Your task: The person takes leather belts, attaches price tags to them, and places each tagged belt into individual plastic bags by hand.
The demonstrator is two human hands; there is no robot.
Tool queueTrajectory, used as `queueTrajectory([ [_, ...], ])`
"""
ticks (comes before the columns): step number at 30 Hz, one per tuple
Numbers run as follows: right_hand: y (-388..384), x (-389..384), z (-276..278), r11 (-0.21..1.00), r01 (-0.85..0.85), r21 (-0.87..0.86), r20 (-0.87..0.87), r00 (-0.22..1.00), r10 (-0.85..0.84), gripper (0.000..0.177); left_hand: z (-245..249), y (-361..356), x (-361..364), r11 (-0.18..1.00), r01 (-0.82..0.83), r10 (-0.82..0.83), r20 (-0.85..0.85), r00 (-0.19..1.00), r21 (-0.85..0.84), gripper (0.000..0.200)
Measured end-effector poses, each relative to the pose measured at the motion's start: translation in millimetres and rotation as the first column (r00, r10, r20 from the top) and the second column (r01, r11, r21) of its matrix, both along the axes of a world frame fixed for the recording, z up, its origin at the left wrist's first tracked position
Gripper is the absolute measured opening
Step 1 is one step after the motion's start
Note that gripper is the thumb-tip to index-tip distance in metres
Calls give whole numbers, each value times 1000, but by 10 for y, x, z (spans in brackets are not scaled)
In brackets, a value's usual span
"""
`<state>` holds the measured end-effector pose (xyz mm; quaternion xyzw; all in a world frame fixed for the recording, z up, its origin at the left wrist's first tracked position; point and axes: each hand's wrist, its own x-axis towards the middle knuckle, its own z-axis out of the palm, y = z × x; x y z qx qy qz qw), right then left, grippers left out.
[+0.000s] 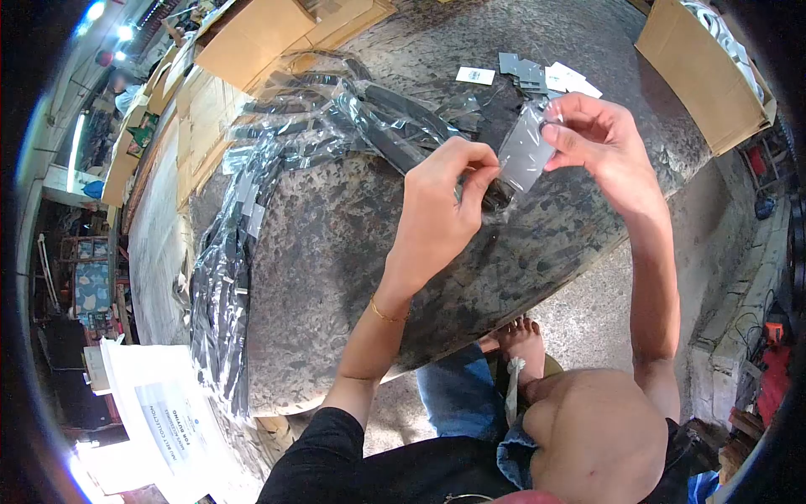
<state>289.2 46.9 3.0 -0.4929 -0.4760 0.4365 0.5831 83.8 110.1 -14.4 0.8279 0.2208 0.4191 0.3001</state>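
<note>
A grey card point(526, 151) shows inside a clear plastic sleeve, held up over the table between my hands. My left hand point(445, 197) pinches the sleeve's left edge, close to a dark rolled end point(498, 196) that looks like part of a belt. My right hand point(600, 147) grips the sleeve's upper right side between thumb and fingers. Dark belts point(378, 126) in clear plastic sleeves spread to the left, and more wrapped belts point(222, 311) hang down along the table's left side. Beyond my hands lie grey cards point(525, 71) and white cards point(567, 80).
The dark mottled table point(327, 244) has a curved near edge. An open cardboard box point(697, 76) with white coiled items stands at right, another cardboard box point(256, 42) at upper left. A white printed box point(168, 412) sits at lower left. A person point(126, 92) is far left.
</note>
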Motion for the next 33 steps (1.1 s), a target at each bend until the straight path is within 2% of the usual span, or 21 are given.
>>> queueTrajectory([
  [2,1,-18,11,998,33,44,3,999,-33,20,-11,-18,-12,936,24,-11,39,999,-351,8],
  [3,4,-34,32,996,60,65,0,998,-60,19,-1,-21,-11,937,25,-13,38,999,-349,8],
  [5,3,-45,48,992,89,86,-3,996,-89,18,19,-27,-5,843,125,-56,145,988,-523,13],
  [6,4,-46,50,988,106,114,4,994,-107,18,21,-26,-3,843,125,-56,145,988,-523,13],
  [8,10,-45,61,983,119,143,11,992,-122,18,25,-22,-9,730,262,-118,261,958,-631,20],
  [11,-2,-11,92,976,136,169,41,989,-145,17,2,-22,-16,765,256,-172,197,965,-591,21],
  [17,-22,14,127,983,109,149,140,982,-130,12,-11,-27,-10,805,187,-144,119,982,-563,15],
  [20,-28,0,146,980,97,172,208,969,-132,10,-28,-22,4,765,198,-154,124,980,-613,17],
  [21,-34,-5,152,983,77,168,281,952,-122,12,-48,-44,38,765,198,-154,124,980,-613,17],
  [22,-40,-13,161,985,57,162,353,929,-112,15,-76,-80,95,724,271,-161,227,960,-635,16],
  [23,-49,-33,171,985,56,162,353,929,-111,15,-92,-102,122,680,345,-160,329,931,-647,16],
  [24,-62,-65,182,993,36,115,373,925,-76,18,-92,-106,115,680,345,-159,329,931,-647,16],
  [26,-92,-107,213,998,15,67,392,919,-40,21,-76,-115,105,737,240,-237,92,967,-631,16],
  [27,-110,-119,234,1000,-9,25,393,920,-1,22,-64,-134,104,737,241,-237,93,967,-632,16],
  [29,-125,-111,252,999,-32,-18,390,920,37,23,-35,-171,99,647,344,-229,256,939,-680,20],
  [33,-160,-98,296,987,-163,5,427,892,145,21,-23,-153,75,662,364,-247,267,931,-655,17],
])
